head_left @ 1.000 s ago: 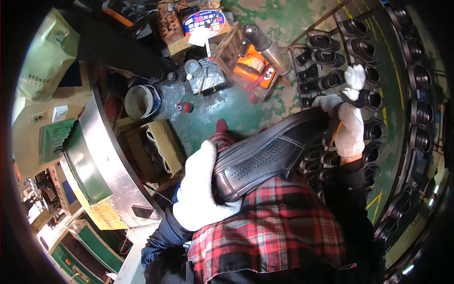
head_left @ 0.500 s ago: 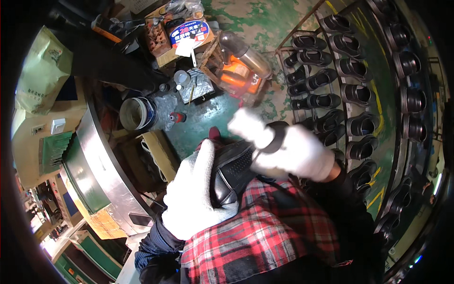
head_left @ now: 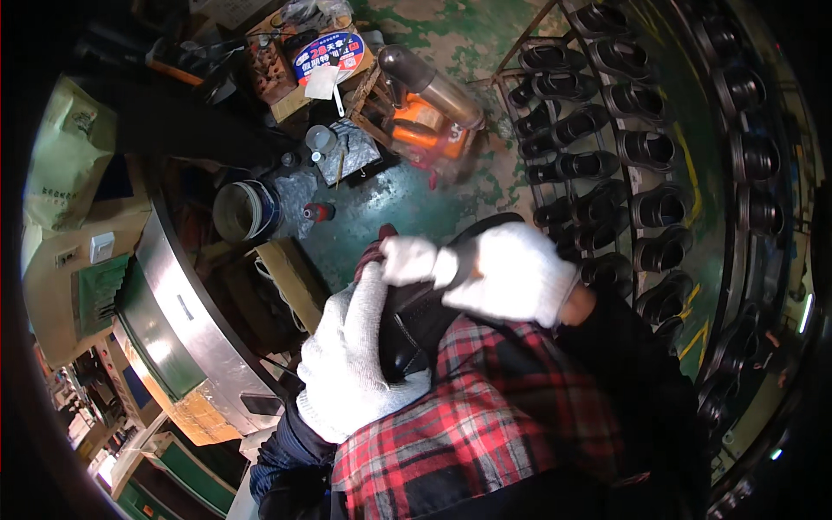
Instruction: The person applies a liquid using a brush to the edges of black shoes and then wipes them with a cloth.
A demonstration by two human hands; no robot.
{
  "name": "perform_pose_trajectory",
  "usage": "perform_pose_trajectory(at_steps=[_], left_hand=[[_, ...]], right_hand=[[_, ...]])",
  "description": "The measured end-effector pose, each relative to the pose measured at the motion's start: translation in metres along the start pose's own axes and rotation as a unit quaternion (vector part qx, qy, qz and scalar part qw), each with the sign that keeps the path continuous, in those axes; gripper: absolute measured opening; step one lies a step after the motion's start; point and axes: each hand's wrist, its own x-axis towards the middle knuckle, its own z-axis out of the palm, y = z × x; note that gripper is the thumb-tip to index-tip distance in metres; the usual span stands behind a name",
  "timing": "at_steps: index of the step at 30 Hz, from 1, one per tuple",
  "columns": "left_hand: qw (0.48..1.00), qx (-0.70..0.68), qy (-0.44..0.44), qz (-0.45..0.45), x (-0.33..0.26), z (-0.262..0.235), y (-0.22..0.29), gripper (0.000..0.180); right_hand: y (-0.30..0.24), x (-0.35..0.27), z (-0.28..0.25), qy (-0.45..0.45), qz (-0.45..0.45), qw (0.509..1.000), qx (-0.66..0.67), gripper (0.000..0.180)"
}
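A black leather shoe [head_left: 406, 334] lies across my lap, on the red plaid cloth [head_left: 485, 390]. My left hand [head_left: 347, 355], in a white knit glove, is wrapped round its near left end, thumb and fingers gripping the upper. My right hand [head_left: 511, 273], also white-gloved, is closed over the shoe's far part. From its fingers a blurred white wad, seemingly cloth [head_left: 412, 262], sticks out toward the left fingertips. A dark band shows between wad and fist. The shoe's far end is partly hidden behind the right hand.
Racks of black shoes [head_left: 650, 152] stand on the right. Ahead are an orange machine [head_left: 425, 126] with a metal cylinder and a small foil-covered stand [head_left: 355, 152]. A white bucket [head_left: 243, 211] and red bottle [head_left: 319, 211] stand left of centre. A metal-edged workbench [head_left: 195, 303] curves along the left.
My right hand and the white wad have moved left and slightly down across the shoe, to beside my left fingertips. My left hand keeps its grip. The view has shifted slightly.
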Motion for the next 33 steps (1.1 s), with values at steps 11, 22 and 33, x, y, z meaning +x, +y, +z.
perform_pose_trajectory(at_steps=[11, 22, 33], left_hand=[[0.997, -0.004, 0.048, -0.06, -0.011, 0.01, -0.004, 0.084], [0.992, 0.009, 0.122, -0.037, -0.022, 0.018, -0.009, 0.066], [0.995, 0.015, 0.102, 0.013, -0.031, 0.012, -0.019, 0.077]], right_hand=[[0.02, -0.003, -0.01, 0.025, 0.1, 0.983, 0.154, 0.03], [0.027, 0.0, -0.011, 0.053, 0.041, 0.974, 0.218, 0.026], [-0.009, 0.013, -0.012, 0.034, -0.079, 0.954, 0.286, 0.027]])
